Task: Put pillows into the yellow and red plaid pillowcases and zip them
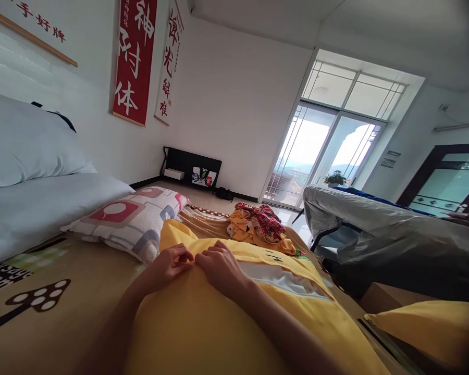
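Observation:
A yellow pillow in a yellow case [203,323] lies across the bed right in front of me. My left hand [171,265] and my right hand [219,266] sit side by side on its far upper part. Both pinch the yellow fabric between fingers and thumb. A white strip [281,278] shows along the case to the right of my right hand.
A patterned pillow [131,219] lies beyond my hands, with white bedding [31,203] to the left. A heap of red and yellow clothes [260,225] sits further along the bed. A grey-covered object [386,242] stands right; another yellow cushion [433,328] lies near right.

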`<state>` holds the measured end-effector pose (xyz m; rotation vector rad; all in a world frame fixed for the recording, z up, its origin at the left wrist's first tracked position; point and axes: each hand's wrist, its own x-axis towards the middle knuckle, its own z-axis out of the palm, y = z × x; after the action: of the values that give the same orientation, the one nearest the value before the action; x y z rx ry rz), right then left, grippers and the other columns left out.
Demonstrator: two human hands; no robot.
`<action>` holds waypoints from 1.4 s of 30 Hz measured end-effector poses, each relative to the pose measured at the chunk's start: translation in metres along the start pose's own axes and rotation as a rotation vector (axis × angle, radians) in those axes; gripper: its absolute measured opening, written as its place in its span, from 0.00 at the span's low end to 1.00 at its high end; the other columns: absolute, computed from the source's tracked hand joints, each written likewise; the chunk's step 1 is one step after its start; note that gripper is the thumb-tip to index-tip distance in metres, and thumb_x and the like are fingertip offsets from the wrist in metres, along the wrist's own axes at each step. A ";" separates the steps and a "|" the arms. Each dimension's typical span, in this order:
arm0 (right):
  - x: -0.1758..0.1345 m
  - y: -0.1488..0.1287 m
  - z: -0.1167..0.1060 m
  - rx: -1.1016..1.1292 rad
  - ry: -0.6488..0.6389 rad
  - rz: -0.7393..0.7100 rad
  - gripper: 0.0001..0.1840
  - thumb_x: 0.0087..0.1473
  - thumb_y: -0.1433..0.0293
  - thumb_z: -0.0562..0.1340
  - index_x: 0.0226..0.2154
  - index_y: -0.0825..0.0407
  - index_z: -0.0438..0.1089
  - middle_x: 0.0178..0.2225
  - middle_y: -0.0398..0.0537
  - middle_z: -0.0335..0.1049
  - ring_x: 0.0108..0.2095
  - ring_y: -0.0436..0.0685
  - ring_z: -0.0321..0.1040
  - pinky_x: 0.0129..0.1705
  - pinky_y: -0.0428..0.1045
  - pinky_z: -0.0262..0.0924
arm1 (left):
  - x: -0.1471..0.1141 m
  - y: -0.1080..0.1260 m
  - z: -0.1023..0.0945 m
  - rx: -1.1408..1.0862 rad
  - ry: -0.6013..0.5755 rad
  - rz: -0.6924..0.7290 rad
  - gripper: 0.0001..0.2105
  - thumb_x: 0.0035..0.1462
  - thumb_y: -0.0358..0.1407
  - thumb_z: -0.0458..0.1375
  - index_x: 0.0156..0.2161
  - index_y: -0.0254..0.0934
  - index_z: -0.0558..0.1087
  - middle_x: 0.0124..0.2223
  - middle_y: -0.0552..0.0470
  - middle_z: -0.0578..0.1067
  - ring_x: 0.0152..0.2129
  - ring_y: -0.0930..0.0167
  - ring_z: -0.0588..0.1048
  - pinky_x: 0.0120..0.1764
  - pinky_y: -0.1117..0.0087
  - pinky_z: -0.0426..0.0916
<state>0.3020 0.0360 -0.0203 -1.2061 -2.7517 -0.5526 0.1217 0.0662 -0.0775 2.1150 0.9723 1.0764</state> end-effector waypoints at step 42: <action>-0.108 0.056 -0.033 -0.585 0.419 -0.407 0.15 0.62 0.79 0.50 0.30 0.55 0.70 0.27 0.46 0.68 0.27 0.52 0.59 0.36 0.53 0.54 | -0.018 0.033 -0.013 -0.054 0.031 0.270 0.15 0.62 0.41 0.53 0.26 0.37 0.60 0.28 0.56 0.63 0.26 0.75 0.61 0.30 0.74 0.58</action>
<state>0.4142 -0.0163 0.0029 -0.4767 -2.5257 -1.5297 0.1149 0.0348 -0.0537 2.2348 0.6753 1.2541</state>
